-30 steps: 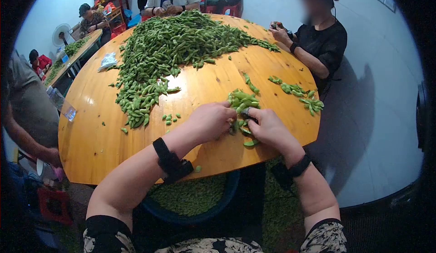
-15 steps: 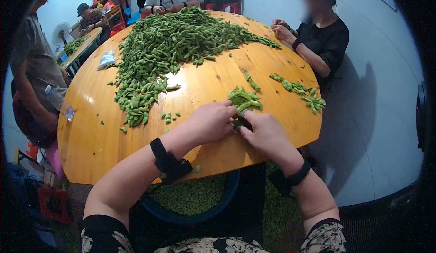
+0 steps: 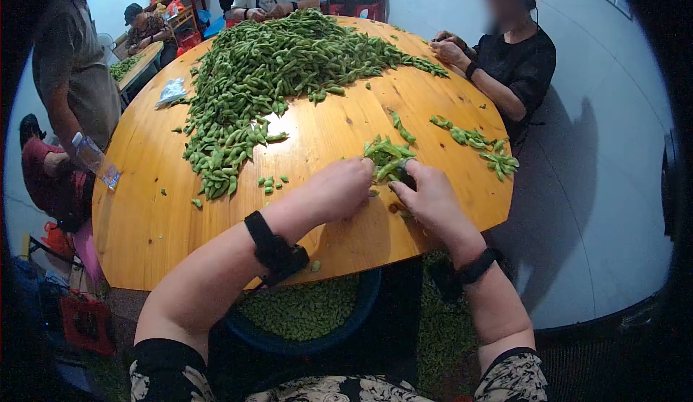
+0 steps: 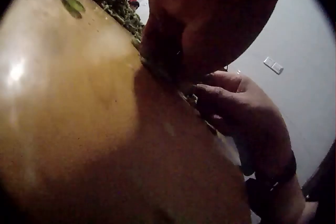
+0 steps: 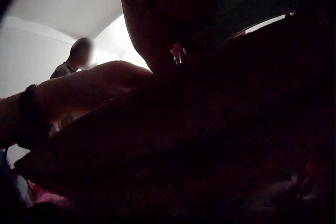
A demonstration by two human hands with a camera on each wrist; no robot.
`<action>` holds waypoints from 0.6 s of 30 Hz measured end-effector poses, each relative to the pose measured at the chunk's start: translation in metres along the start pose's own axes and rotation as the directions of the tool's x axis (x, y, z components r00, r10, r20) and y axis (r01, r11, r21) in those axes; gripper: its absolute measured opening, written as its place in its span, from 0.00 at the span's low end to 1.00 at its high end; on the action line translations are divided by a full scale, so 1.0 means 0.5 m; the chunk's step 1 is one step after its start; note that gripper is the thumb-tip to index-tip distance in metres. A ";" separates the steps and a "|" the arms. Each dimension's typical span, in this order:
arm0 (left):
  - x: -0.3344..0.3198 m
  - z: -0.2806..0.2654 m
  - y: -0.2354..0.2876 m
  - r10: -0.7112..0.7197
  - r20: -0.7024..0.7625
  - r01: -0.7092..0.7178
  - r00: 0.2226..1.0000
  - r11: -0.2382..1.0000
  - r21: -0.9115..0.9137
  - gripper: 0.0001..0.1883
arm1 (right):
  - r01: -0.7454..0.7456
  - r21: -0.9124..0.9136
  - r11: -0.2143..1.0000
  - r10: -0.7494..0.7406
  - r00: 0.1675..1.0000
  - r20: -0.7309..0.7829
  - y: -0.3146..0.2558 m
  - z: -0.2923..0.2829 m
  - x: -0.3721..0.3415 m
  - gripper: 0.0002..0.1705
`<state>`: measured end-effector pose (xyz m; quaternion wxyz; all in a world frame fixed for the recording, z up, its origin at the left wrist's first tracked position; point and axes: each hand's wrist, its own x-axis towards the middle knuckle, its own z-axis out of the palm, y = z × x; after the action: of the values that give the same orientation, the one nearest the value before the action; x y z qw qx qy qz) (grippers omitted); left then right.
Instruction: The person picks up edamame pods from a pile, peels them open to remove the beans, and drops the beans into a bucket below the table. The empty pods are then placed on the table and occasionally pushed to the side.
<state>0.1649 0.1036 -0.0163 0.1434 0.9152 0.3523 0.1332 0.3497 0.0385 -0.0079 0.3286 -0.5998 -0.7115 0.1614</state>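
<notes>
Near the front edge of the round wooden table [image 3: 216, 247], both hands are close together at a small bunch of green pods [image 3: 386, 150]. The left hand [image 3: 346, 187] has its fingers curled at the left side of the bunch; its fingertips are hidden, so what it pinches cannot be told. From the right, the right hand [image 3: 427, 196] reaches thumb and forefinger to the lower pods, pinching at them. In the left wrist view the right hand [image 4: 247, 106] bends its fingers towards the dark left hand [image 4: 184, 29]. The right wrist view is mostly dark.
A large heap of pods [image 3: 267, 70] covers the far table. Loose pods [image 3: 473, 140] lie at right, shelled beans [image 3: 269, 185] at left. A bottle [image 3: 96, 160] stands at the left edge. Below is a tub of beans [image 3: 303, 315]. People sit or stand around.
The left hand has shifted slightly left, away from the right hand, and the gap between them has widened. The standing person at left has come further into view.
</notes>
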 end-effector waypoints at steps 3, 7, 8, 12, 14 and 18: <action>-0.035 -0.037 -0.027 -0.058 -0.141 0.043 0.988 0.993 -0.107 0.09 | 0.008 0.019 1.000 -0.008 1.000 -0.012 -0.005 -0.008 -0.003 0.11; -0.144 -0.118 -0.034 -0.144 -0.218 0.100 0.965 0.975 -0.199 0.04 | 0.098 -0.020 0.995 -0.096 0.991 0.089 -0.056 -0.010 -0.018 0.11; -0.176 -0.125 -0.040 -0.147 -0.245 0.102 0.958 0.977 -0.186 0.04 | 0.203 -0.070 0.977 -0.200 0.978 0.051 -0.061 0.007 -0.021 0.10; -0.290 -0.133 -0.045 -0.193 -0.191 0.163 0.962 0.973 -0.162 0.04 | 0.249 -0.114 0.962 -0.227 0.958 0.176 -0.095 0.058 -0.017 0.10; -0.327 -0.134 -0.039 -0.231 -0.079 0.216 0.970 0.962 -0.166 0.04 | 0.260 -0.145 0.955 -0.231 0.954 0.192 -0.100 0.079 -0.010 0.09; -0.344 -0.125 -0.023 -0.188 -0.106 0.167 0.977 0.970 -0.176 0.06 | 0.288 -0.228 0.930 -0.249 0.951 0.183 -0.083 0.081 0.008 0.06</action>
<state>0.0132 0.0049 0.0127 0.2087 0.8550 0.4287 0.2041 0.2916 0.0395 -0.0107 0.2141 -0.5196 -0.8244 0.0682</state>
